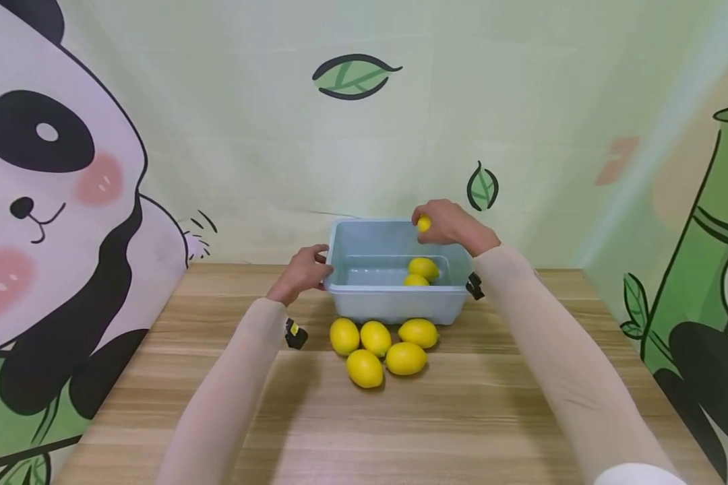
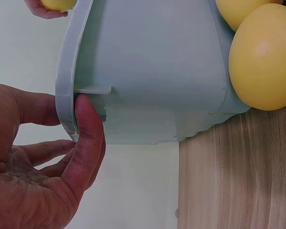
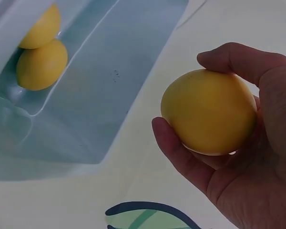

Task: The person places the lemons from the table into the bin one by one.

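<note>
"One lemon [image 3: 207,112] is held in the right hand [image 1: 451,223], gripped between thumb and curled fingers."

"Where is that grip placed?"

"It is raised near the back rim of a pale blue bin [image 1: 394,306]. Lower than the grip, and nearer the wearer, two yellow lemons [image 1: 423,269] are seen inside the bin."

"What could go wrong there?"

"If the lemon were released at this spot, the rim could be struck and the fruit lost behind the bin; whether the grip is placed squarely above the opening cannot be told. By a drop from this height, the two below could be knocked and set rolling."

"And on the other side?"

"To the left of that grip, the bin's rim is pinched by the left hand [image 1: 304,271]. By a careless tug there, the bin could be shifted out from under the lemon."

"What is found farther out?"

"Nearer the wearer than either grip, five loose lemons [image 1: 375,339] are clustered on the wooden table [image 1: 400,431], just before the bin's front wall. Being round, they could be sent rolling if the bin were pulled forward."
</note>
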`<state>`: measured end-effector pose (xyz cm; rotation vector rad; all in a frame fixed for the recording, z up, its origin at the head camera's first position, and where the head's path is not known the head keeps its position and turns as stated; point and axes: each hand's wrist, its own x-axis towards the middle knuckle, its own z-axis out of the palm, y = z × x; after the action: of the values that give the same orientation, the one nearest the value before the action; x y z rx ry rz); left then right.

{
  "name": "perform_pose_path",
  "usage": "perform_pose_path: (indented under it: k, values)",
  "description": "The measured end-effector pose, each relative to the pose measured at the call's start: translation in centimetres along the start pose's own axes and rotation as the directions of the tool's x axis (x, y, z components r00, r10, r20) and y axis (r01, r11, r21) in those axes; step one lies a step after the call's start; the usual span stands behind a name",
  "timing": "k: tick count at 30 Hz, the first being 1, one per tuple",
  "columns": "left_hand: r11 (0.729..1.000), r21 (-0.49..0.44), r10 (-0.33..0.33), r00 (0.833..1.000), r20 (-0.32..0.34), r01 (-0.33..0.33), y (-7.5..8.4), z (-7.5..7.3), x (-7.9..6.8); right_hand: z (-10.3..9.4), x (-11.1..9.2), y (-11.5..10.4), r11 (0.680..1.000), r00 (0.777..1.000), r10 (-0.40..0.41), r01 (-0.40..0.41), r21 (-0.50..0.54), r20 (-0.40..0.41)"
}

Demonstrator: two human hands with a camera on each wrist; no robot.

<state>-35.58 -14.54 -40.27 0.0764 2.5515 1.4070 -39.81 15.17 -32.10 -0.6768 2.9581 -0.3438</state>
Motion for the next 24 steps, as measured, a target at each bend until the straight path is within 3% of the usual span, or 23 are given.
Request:
perform_pose_path:
  k: [16,24]
  values:
    - [1.0,0.013,-0.004,1.0,0.004,0.004,0.1,-0.3,0.2,0.1,1.9,-0.6,0.997,0.986,0.077,-0.081,0.02,0.15]
    - [1.0,0.005,-0.015,1.0,0.007,0.015,0.0,-0.2,0.1,0.7,2.5,-0.5,0.995,0.979,0.085,-0.092,0.03,0.183]
